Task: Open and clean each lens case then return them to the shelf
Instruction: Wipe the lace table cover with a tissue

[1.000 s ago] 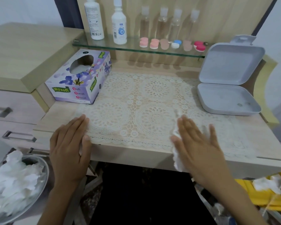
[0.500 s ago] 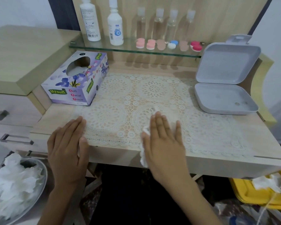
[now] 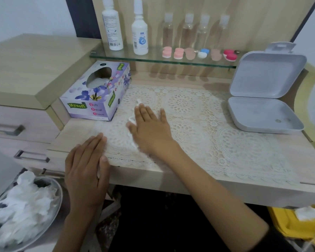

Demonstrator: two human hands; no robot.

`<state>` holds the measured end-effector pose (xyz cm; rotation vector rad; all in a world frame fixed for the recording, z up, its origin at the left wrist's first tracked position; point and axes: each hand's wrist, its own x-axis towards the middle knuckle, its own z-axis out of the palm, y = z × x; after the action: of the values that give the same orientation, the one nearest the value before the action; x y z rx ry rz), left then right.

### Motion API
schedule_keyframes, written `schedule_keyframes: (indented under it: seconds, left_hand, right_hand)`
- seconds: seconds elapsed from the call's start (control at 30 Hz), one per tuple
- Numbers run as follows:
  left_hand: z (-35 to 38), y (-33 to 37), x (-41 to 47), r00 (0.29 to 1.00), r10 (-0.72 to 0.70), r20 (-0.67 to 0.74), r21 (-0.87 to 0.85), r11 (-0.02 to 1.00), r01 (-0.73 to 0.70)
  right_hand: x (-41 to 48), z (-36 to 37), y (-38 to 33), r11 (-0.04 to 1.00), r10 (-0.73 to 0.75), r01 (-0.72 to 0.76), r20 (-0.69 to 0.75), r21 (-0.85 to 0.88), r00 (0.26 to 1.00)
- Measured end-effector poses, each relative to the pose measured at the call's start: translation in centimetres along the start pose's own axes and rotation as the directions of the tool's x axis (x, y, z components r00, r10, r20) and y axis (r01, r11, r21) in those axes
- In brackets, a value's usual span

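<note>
Several lens cases stand in a row on the glass shelf (image 3: 116, 56): pink ones (image 3: 172, 52), a blue and white one (image 3: 203, 53), beige ones and a red one (image 3: 230, 55). My right hand (image 3: 149, 124) lies flat with straight fingers on the lace mat (image 3: 225, 139), pressing a white tissue (image 3: 134, 119) that shows at its left edge. My left hand (image 3: 86, 164) rests flat on the desk's front edge, fingers straight, holding the mat's corner down.
A purple tissue box (image 3: 96, 95) sits at the back left. An open grey plastic case (image 3: 262, 99) stands at the right. Bottles (image 3: 113, 24) line the shelf. A glass bowl of used tissues (image 3: 22, 211) is at lower left, a yellow bin (image 3: 298, 222) at lower right.
My right hand has slid the tissue leftward and farther back across the mat, from the right front toward the tissue box. My left hand has stayed flat at the front edge.
</note>
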<state>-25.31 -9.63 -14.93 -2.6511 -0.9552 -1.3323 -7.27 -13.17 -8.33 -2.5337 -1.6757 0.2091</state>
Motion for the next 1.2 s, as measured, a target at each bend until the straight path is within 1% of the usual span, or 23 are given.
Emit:
schedule_keyframes:
  seconds: [0.17, 0.3, 0.4, 0.5, 0.63, 0.7, 0.77, 0.9, 1.0, 1.07, 1.2]
  left_hand:
    - [-0.1, 0.0, 0.1, 1.0, 0.006, 0.001, -0.002, 1.0, -0.006]
    - [0.0, 0.0, 0.0, 1.0, -0.001, 0.004, -0.001, 1.0, 0.001]
    - [0.0, 0.0, 0.0, 1.0, 0.0, -0.003, 0.003, 1.0, 0.0]
    - [0.1, 0.0, 0.0, 1.0, -0.003, -0.013, 0.005, 1.0, 0.004]
    - [0.3, 0.1, 0.1, 1.0, 0.0, -0.02, 0.016, 1.0, 0.0]
    - [0.3, 0.1, 0.0, 1.0, -0.003, -0.019, 0.02, 1.0, 0.003]
    - [0.3, 0.0, -0.1, 1.0, -0.003, -0.015, 0.02, 1.0, 0.003]
    - [0.3, -0.1, -0.1, 1.0, 0.0, -0.003, 0.013, 1.0, 0.0]
    - [0.3, -0.2, 0.0, 1.0, 0.003, -0.003, 0.006, 1.0, -0.003]
    - [0.3, -0.2, 0.0, 1.0, 0.003, -0.008, 0.007, 1.0, -0.003]
    - [0.3, -0.2, 0.0, 1.0, 0.004, -0.006, 0.003, 1.0, -0.004]
  right_hand:
    - [2.2, -1.1, 3.2, 0.993, 0.091, -0.091, 0.002, -0.073, 0.996]
    - [2.1, -2.0, 6.8, 0.974, 0.191, -0.189, -0.001, -0.126, 0.982]
    - [1.2, -2.5, 9.4, 0.958, 0.268, -0.267, -0.004, -0.106, 0.963]
    - [-0.3, -2.4, 10.5, 0.956, 0.289, -0.289, -0.012, -0.057, 0.957]
    - [-3.3, -1.9, 10.4, 0.969, 0.246, -0.248, -0.076, -0.008, 0.966]
    - [-4.4, -1.7, 10.0, 0.974, 0.221, -0.224, -0.116, -0.016, 0.968]
    - [-5.2, -1.4, 9.6, 0.977, 0.193, -0.205, -0.188, -0.05, 0.963]
    - [-6.4, -1.2, 9.0, 0.983, 0.128, -0.167, -0.365, -0.078, 0.922]
    - [-6.4, -1.3, 9.3, 0.993, 0.042, -0.09, -0.473, -0.08, 0.88]
    - [-6.3, -1.5, 9.6, 0.997, 0.026, -0.056, -0.511, -0.044, 0.859]
    - [-6.5, -2.1, 9.8, 0.989, 0.06, 0.015, -0.485, 0.149, 0.873]
